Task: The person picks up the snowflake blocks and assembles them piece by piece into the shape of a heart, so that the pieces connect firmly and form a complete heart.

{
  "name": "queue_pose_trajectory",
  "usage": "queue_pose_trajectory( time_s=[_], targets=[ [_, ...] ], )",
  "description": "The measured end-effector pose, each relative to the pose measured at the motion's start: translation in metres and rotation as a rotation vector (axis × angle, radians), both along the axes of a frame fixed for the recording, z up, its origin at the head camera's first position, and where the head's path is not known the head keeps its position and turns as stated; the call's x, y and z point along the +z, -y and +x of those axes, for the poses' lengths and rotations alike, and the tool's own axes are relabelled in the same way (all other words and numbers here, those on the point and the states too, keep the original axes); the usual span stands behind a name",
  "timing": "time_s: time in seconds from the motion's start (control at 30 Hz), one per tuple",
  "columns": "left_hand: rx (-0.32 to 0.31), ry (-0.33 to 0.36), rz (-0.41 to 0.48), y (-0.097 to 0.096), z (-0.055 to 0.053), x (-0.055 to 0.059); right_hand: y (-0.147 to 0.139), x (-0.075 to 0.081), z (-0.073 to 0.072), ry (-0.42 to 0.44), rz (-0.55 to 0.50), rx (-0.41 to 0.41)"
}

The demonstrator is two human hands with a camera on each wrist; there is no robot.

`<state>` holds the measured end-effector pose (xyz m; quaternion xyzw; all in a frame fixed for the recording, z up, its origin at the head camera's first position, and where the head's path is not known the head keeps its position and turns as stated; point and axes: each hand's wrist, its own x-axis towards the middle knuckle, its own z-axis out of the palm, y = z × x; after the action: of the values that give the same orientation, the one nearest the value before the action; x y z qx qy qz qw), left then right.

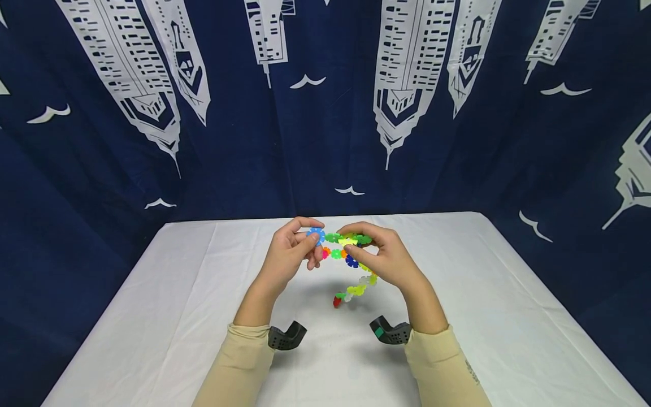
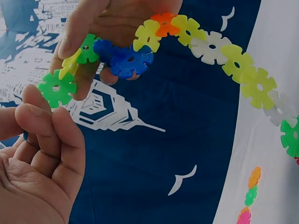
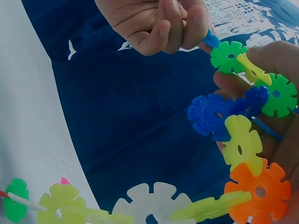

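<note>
In the head view my left hand [image 1: 287, 249] pinches a light blue snowflake disc [image 1: 316, 234] between thumb and fingers. A green disc [image 1: 333, 237] sits beside it, at the end of a chain of interlocking plastic discs. My right hand [image 1: 383, 254] grips that chain near a yellow disc [image 3: 254, 70] and a second green disc [image 3: 276, 94]. From the right hand the chain hangs through dark blue discs [image 2: 132, 62], an orange disc [image 3: 258, 192] and pale yellow and white ones. A small red piece [image 1: 337, 302] ends it. My left fingers mostly hide the blue disc in the wrist views.
A strip of orange, green and pink discs [image 2: 251, 195] lies on the white tabletop [image 1: 203, 316], beyond the hanging chain. Behind the table hangs a dark blue curtain [image 1: 305, 147] with white building prints. Black wrist cameras [image 1: 287, 337] sit on both wrists.
</note>
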<state>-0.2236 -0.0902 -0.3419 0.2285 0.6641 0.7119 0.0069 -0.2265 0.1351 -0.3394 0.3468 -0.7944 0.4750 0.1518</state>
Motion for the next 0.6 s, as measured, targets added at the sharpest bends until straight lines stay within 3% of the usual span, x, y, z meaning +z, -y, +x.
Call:
queue_pose_trajectory(
  time_s=[0.27, 0.4, 0.6],
  targets=[
    [-0.01, 0.002, -0.039, -0.001, 0.001, 0.001, -0.002, 0.0, 0.0, 0.033, 0.003, 0.025],
    [-0.034, 0.004, -0.018, -0.003, 0.004, 0.002, -0.001, 0.001, 0.001, 0.041, 0.002, 0.052],
    [-0.043, 0.012, 0.009, -0.012, 0.007, 0.001, 0.002, 0.001, 0.0, -0.015, -0.069, 0.051]
  ],
)
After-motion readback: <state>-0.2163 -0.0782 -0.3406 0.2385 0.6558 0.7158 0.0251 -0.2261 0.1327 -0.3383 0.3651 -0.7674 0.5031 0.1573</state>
